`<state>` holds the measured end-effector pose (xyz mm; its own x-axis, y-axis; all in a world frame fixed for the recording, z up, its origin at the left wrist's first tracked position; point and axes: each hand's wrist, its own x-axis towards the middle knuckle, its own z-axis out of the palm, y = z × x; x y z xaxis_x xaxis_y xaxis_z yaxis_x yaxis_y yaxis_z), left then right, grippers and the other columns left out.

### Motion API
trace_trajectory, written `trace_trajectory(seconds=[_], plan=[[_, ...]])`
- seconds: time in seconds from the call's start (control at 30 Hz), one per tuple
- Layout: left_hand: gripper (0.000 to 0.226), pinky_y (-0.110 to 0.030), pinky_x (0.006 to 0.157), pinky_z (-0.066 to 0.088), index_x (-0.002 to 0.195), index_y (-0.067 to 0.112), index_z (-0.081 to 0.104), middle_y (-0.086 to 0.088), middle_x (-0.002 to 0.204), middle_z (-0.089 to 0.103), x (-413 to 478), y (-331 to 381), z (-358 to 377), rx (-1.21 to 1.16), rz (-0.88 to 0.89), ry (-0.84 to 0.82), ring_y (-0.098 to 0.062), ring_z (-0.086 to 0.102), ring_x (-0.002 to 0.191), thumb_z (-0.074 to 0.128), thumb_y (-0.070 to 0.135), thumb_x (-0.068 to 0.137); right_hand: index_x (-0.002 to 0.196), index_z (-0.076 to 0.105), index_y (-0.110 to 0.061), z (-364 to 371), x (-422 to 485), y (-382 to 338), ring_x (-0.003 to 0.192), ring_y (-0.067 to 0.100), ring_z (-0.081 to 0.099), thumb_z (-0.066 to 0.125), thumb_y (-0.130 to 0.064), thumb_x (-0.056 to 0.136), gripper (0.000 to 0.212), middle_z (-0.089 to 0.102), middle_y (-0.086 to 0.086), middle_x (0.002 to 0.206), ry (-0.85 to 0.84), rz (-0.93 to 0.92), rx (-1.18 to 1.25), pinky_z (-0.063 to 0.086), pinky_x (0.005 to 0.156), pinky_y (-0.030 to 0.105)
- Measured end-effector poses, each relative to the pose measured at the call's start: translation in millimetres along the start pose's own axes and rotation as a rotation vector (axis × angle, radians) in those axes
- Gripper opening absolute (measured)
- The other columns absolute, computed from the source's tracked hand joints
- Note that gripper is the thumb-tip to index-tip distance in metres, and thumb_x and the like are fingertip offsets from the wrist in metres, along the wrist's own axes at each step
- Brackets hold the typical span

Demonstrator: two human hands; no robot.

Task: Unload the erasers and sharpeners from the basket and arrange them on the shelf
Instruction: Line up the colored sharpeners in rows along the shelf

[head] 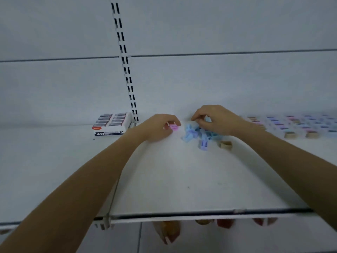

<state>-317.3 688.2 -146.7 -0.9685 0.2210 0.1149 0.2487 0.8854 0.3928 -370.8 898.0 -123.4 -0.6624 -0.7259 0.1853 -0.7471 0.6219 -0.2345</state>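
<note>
From the head view, a loose heap of blue sharpeners [193, 133] lies on the shelf [173, 179], towards the far side and a little right of centre. The pieces are tumbled over one another and too blurred to count. One blue piece [203, 144] lies just near of the heap, and a tan block [226, 144] sits just right of that. A small pink piece [173, 127] is just left of the heap, apart from it. Whether it is an eraser or a sharpener I cannot tell.

Far right, rows of small erasers [300, 125] in blue, pink and tan run along the back of the shelf, blurred. Far left stands an open box [111, 125] marked 4B and 24, with dark-sleeved erasers packed in two columns.

The shelf is white and flat, with a dark strip along its near edge. Behind it is a pale wall panel with a slotted upright [125, 61] rising just right of the box. Below the near edge, blurred orange and red goods [224, 223] show.

Both bare forearms reach in from the near side. The left hand [158, 127] is palm down, its fingers curled, pinching the pink piece at the fingertips. The right hand [213, 121] arches over the far side of the heap, fingers curled and pinching into the blue sharpeners.
</note>
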Motion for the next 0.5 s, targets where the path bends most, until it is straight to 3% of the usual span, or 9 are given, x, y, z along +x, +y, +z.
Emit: trace_trajectory(seconds=[0.17,0.23,0.3,0.37,0.5], plan=[[0.035,-0.008,0.075,0.035,0.119,0.006,0.056,-0.01,0.113,0.062,-0.7,-12.4,13.0,-0.157,0.075,0.135,-0.016,0.054,0.092,0.052,-0.003,0.085,0.113,0.061,-0.014,15.9,3.9,-13.2,0.104,0.021,0.052,0.046,-0.026,0.093,0.028,0.061,0.006,0.113,0.032,0.158,-0.052,0.041,0.09,0.03],[0.034,-0.01,0.081,0.035,0.12,0.004,0.055,-0.011,0.116,0.06,-0.9,-12.2,17.1,-0.217,0.05,0.163,-0.02,0.056,0.099,0.056,0.002,0.086,0.109,0.063,-0.015,22.7,7.3,-16.3,0.101,0.024,0.053,0.047,-0.036,0.092,0.031,0.063,0.007,0.105,0.041,0.197,-0.079,0.044,0.087,0.036],[0.034,-0.011,0.082,0.035,0.121,0.004,0.055,-0.011,0.118,0.057,-1.0,-13.4,18.3,-0.235,0.024,0.172,-0.015,0.055,0.098,0.059,0.014,0.088,0.11,0.063,-0.017,28.9,12.6,-21.1,0.101,0.025,0.051,0.046,-0.043,0.091,0.036,0.063,0.006,0.102,0.021,0.245,-0.121,0.042,0.083,0.034],[0.03,-0.011,0.08,0.035,0.115,0.005,0.059,-0.011,0.113,0.057,-2.0,-14.4,18.5,-0.23,0.028,0.192,-0.01,0.052,0.093,0.058,0.021,0.09,0.114,0.061,-0.017,34.7,16.8,-26.7,0.102,0.025,0.049,0.047,-0.043,0.091,0.037,0.06,0.006,0.105,0.011,0.255,-0.14,0.038,0.081,0.032],[0.018,-0.019,0.081,0.041,0.101,0.005,0.065,-0.013,0.104,0.061,-1.5,-15.2,17.0,-0.255,0.021,0.221,-0.016,0.056,0.091,0.057,0.017,0.09,0.112,0.062,-0.019,42.4,19.4,-30.5,0.1,0.022,0.05,0.051,-0.032,0.091,0.027,0.059,0.006,0.109,0.074,0.234,-0.064,0.039,0.084,0.033]])
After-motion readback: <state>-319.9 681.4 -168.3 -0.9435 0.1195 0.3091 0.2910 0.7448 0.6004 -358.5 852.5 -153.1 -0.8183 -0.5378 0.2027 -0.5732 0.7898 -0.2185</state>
